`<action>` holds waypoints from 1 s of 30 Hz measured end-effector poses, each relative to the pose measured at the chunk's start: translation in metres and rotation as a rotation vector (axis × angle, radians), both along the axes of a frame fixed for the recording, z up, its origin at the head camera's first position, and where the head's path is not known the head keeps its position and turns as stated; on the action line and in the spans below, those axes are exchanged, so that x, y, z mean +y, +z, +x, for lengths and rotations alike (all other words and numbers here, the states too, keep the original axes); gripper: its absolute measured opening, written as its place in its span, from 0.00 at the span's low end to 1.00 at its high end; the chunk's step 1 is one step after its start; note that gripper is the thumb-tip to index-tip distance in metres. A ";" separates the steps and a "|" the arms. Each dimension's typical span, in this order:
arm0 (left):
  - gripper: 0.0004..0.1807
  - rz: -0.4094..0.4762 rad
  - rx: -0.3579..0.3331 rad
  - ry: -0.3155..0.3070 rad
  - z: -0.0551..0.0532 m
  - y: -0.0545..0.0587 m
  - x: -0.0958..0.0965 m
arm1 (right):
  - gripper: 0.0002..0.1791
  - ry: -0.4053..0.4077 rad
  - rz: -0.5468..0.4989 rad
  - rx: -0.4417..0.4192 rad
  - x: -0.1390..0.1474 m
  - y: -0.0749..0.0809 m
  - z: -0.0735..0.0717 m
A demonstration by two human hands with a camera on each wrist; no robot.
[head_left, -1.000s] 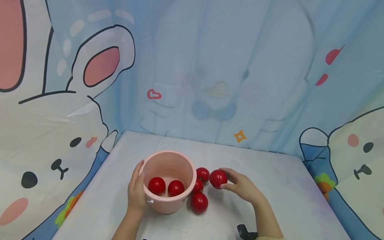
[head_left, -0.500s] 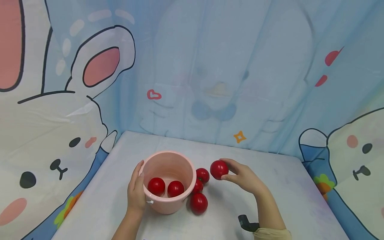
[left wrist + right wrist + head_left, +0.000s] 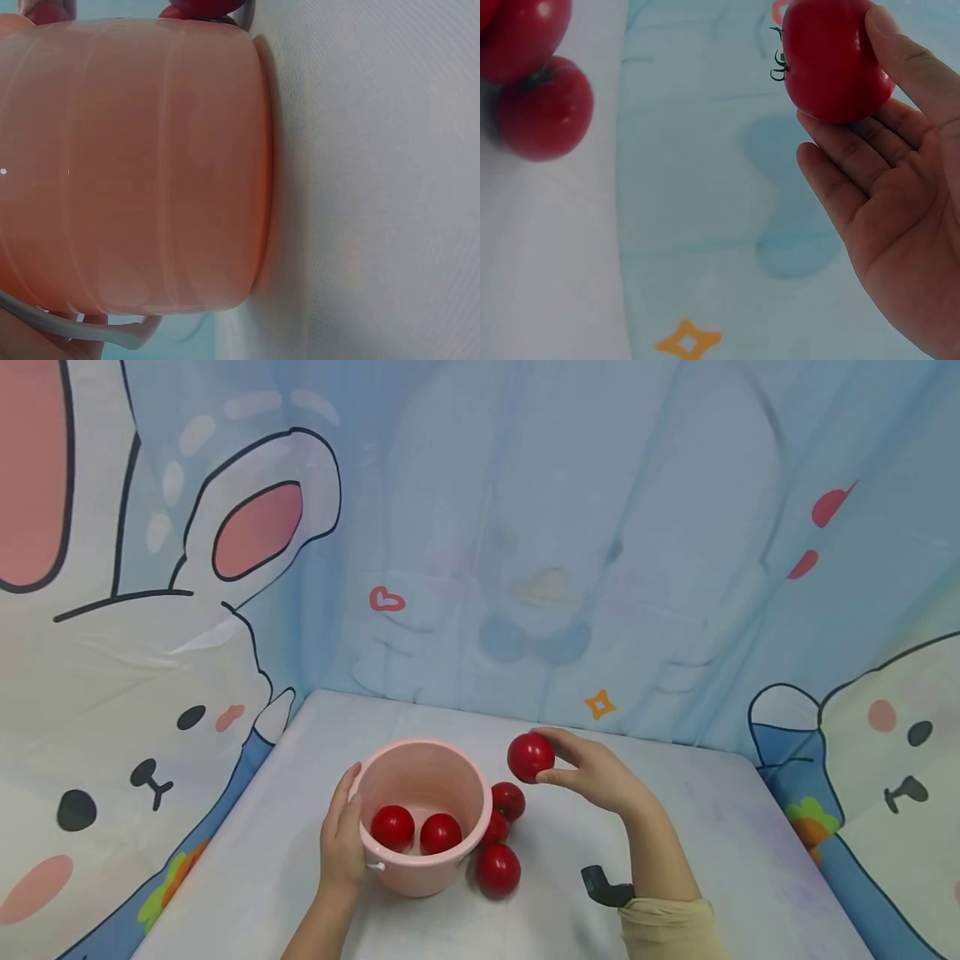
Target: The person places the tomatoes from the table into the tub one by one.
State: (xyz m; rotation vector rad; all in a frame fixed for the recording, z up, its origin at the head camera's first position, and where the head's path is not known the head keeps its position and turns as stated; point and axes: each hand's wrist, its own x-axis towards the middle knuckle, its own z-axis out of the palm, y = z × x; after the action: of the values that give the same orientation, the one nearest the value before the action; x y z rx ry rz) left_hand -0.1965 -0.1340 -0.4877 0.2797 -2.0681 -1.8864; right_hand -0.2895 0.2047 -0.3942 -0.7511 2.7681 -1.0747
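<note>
A pink bucket (image 3: 420, 878) stands on the table, with two red tomatoes (image 3: 392, 828) lying inside it. My left hand (image 3: 342, 847) holds the bucket's left side, fingers along the wall and near the rim; the left wrist view shows the ribbed bucket wall (image 3: 135, 165) and its pale handle (image 3: 82, 328). Between thumb and fingers, my right hand (image 3: 600, 777) grips another tomato (image 3: 531, 757), raised above the table to the right of the bucket. Its green stem (image 3: 778, 64) shows in the right wrist view.
Three more tomatoes (image 3: 498, 870) cluster against the bucket's right side. A white cloth (image 3: 720, 843) covers the table. A blue cartoon curtain (image 3: 450, 527) rises behind it. A black curved piece (image 3: 606, 888) sits at the right wrist, by the beige sleeve (image 3: 671, 927).
My right hand has lifted the tomato away from the table and brought it slightly left toward the bucket. The left hand and bucket stay in place.
</note>
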 end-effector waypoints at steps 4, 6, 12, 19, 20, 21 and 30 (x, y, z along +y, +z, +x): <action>0.24 0.004 -0.002 -0.002 0.000 -0.001 0.000 | 0.41 0.012 0.009 0.006 -0.006 0.008 -0.002; 0.24 0.002 0.000 0.001 0.000 -0.001 0.000 | 0.41 0.026 0.013 0.008 -0.009 0.012 -0.002; 0.24 0.006 0.002 0.004 0.000 -0.001 0.000 | 0.39 0.082 0.031 -0.009 -0.024 0.026 -0.004; 0.24 0.002 0.017 -0.010 -0.001 -0.002 -0.001 | 0.37 0.150 0.087 -0.037 -0.053 0.035 -0.007; 0.24 0.002 0.021 -0.013 -0.001 -0.003 -0.002 | 0.37 0.158 0.093 -0.038 -0.058 0.036 -0.009; 0.24 0.002 0.026 -0.016 -0.001 -0.004 -0.002 | 0.37 0.168 0.099 -0.037 -0.063 0.037 -0.010; 0.24 0.010 0.014 -0.024 -0.002 -0.003 -0.003 | 0.37 0.248 0.149 -0.027 -0.106 0.051 -0.022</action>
State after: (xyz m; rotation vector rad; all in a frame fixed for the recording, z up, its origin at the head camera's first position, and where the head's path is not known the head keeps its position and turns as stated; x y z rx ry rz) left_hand -0.1985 -0.1373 -0.4909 0.2441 -2.0628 -1.9072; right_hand -0.3118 0.0982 -0.3437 -1.0170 2.6081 -0.8164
